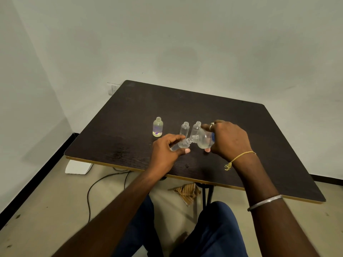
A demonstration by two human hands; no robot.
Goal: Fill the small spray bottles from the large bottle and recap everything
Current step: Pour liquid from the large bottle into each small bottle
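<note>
Knees [213,229] in blue trousers sit closest, under the dark table [185,112]. Over its near half the right hand [230,140] wraps the large bottle [204,140], tipped sideways, its mouth against the neck of a small bottle [181,144] that the left hand [165,153] pinches at a slant. Just behind stand a leftmost bottle [158,127] holding some liquid and two clear bottles [185,128], all uncapped. Everything looks like thin, light plastic, probably slick when wet, so grip round the body, gently.
</note>
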